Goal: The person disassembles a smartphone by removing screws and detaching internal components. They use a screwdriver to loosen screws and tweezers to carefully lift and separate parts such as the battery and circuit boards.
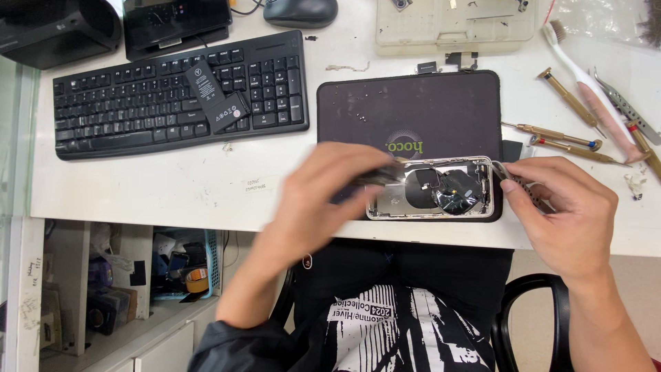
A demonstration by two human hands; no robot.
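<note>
Working at a white desk (172,193), seen from above. Opened phone housing (432,188) lies flat on a dark work mat (413,103), at the mat's 6 o'clock edge, close to the desk's near edge. Silver frame, black round coil and loose parts showing inside.

Left hand (323,200) sits at 9 o'clock of the housing, covering its left end. Fingers curled together and pinched on a thin dark tool (380,176) whose tip points toward 3 o'clock, over the housing's upper left corner. Tool is blurred; its kind cannot be told.

Right hand (561,207) sits at 3 o'clock of the housing. Thumb and forefinger closed together on a small piece at the housing's right edge; what the piece is cannot be made out.

Around: black keyboard (179,93) at 10 o'clock of the mat, with a black phone battery (215,96) lying on its keys. Dark mouse (301,12) at 12 o'clock of the keyboard's right end. Pale parts tray (454,24) at 12 o'clock of the mat. Brass-handled screwdrivers (561,141), a white toothbrush (585,86) and metal tweezers (623,107) lie at 2 to 3 o'clock of the mat, near one another.
</note>
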